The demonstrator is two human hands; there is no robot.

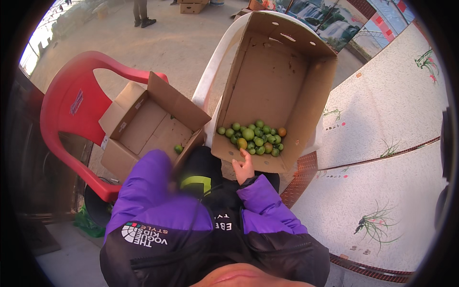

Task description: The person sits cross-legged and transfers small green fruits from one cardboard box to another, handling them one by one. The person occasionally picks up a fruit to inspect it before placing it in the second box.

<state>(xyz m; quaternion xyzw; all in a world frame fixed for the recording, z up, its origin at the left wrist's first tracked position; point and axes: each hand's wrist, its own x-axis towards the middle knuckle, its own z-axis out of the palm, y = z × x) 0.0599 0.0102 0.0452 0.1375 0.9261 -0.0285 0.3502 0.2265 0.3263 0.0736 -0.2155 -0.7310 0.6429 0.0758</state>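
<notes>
My right hand (244, 168) is at the near wall of a large cardboard box (267, 77), fingers apart, with nothing seen in it. Its raised index finger is just below a yellowish tomato (242, 143). Many small green tomatoes (247, 134) and a few orange ones (282, 132) lie at the box's near end. The purple left sleeve (143, 179) is bent and blurred beside a smaller open cardboard box (156, 125); the sleeve and blur hide most or all of my left hand. One green tomato (178, 149) lies inside that smaller box, near its right wall.
The large box rests on a white plastic chair (208, 79). A red plastic chair (59, 104) stands around the smaller box. Patterned white panels (380, 143) are at the right. Farther off are a person's legs (140, 12) and stacked cardboard boxes (192, 8). A green plastic bag (88, 224) lies lower left.
</notes>
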